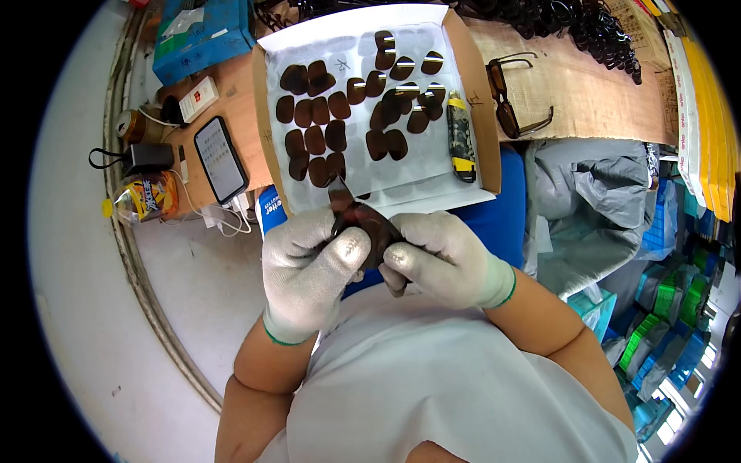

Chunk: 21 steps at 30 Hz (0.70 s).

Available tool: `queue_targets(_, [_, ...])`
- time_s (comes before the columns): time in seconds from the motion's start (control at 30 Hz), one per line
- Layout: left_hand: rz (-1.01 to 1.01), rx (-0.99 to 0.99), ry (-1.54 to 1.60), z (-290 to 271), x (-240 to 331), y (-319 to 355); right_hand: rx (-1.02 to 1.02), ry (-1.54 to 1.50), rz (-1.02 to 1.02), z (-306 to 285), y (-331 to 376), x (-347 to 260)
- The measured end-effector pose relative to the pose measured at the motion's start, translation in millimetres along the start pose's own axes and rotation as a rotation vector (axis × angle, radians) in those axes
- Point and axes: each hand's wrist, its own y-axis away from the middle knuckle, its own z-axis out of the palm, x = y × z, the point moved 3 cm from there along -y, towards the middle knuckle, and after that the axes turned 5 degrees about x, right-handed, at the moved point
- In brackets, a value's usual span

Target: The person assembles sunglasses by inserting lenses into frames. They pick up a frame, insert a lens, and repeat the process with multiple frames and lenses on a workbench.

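Both my hands wear white knit gloves with green cuffs and worn thumb tips. Between them, just in front of a shallow cardboard box [476,116], is a pair of dark brown sunglasses [369,225]. My left hand [305,270] pinches one side of it, thumb on top. On the other side my right hand [444,258] grips with thumb and fingers, which partly hide it. Many loose dark brown lenses [314,140] lie on the box's white paper liner, some overlapping. A yellow and black utility knife [461,135] lies along the box's right side.
Right of the box lies another pair of sunglasses [505,108], below a heap of dark frames [594,35]. A phone [221,160], cables, a bottle [144,197] and a blue box [202,42] are at left. Grey plastic sheeting [590,201] hangs at right, near stacked bins [668,297].
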Motion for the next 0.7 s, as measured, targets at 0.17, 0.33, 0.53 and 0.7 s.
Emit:
queue_targets(0.17, [-0.039, 0.031, -0.105, -1, 0, -10, 0.057, 0.019, -0.048, -10, -10, -2])
queue_targets(0.33, [-0.053, 0.028, -0.107, -12, -7, -11, 0.044, -0.096, 0.073, -6, -9, -4])
queue_targets(0.53, [-0.125, 0.134, -0.050, -8, -6, -9, -0.011, -0.087, -0.059, -6, -7, 0])
queue_targets(0.7, [-0.082, 0.119, -0.045, -10, -7, -9, -0.022, -0.181, -0.049, -4, -7, 7])
